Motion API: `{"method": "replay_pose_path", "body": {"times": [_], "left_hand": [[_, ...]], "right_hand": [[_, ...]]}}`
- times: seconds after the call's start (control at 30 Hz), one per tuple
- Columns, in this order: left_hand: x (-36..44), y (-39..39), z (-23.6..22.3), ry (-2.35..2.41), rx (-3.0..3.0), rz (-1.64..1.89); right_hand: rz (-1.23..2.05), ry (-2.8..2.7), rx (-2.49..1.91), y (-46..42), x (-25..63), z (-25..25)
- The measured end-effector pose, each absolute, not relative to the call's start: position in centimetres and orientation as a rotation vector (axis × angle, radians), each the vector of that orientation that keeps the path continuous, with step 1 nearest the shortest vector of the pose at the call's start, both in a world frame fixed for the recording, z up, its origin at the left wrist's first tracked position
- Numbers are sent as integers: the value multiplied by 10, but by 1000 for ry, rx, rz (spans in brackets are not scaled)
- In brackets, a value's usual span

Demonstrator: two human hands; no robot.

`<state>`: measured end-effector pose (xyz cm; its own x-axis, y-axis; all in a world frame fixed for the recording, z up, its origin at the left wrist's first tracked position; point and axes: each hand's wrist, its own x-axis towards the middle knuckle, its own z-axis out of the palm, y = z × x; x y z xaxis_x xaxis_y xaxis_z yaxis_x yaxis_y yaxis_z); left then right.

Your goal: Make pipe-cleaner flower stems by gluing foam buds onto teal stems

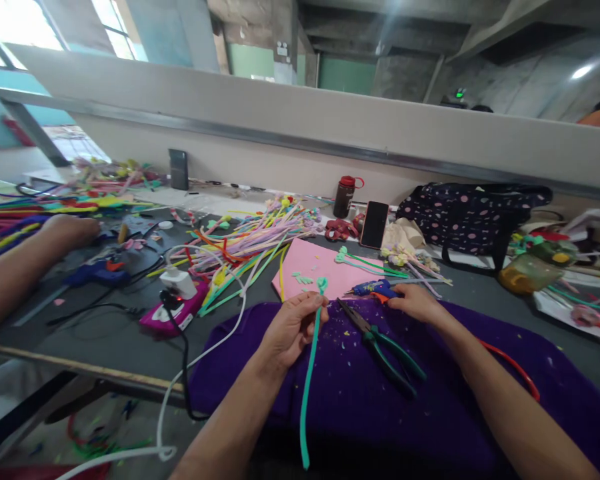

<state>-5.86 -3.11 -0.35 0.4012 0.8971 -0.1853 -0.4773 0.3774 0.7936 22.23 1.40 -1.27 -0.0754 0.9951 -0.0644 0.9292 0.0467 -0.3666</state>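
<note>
My left hand is closed on a green pipe cleaner, pinching it near its curled top; the rest hangs down over the purple cloth on my lap. My right hand grips the handle of a blue glue gun lying at the edge of a pink sheet. Green-handled pliers lie on the cloth between my hands.
A heap of coloured pipe cleaners covers the grey table. A power strip with cables, a phone, a bottle and a dotted bag stand around. Another person's arm reaches in at left.
</note>
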Motion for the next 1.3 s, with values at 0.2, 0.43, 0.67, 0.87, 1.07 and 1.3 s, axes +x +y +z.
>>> {"method": "replay_pose_path", "body": {"times": [0.2,0.43,0.67,0.87,1.07,1.3], "left_hand": [[-59,-33,-3,682,703,1008],[-57,-34,-3,667,736,1037],[-55,-35,-3,745,762,1050],[-54,-35,-4,755,837,1070],[-54,-35,-5,762,867,1092],[-53,-36,-6,784,861,1102]], "right_hand": [[883,-1601,-1558,-8,215,-3],[971,-1335,-1107,-33,192,11],[850,-1568,-1181,-53,179,15],[676,-1762,-1337,-72,166,22],[631,-1876,-1275,-85,152,6],[435,-1941,-1236,-92,149,-7]]}}
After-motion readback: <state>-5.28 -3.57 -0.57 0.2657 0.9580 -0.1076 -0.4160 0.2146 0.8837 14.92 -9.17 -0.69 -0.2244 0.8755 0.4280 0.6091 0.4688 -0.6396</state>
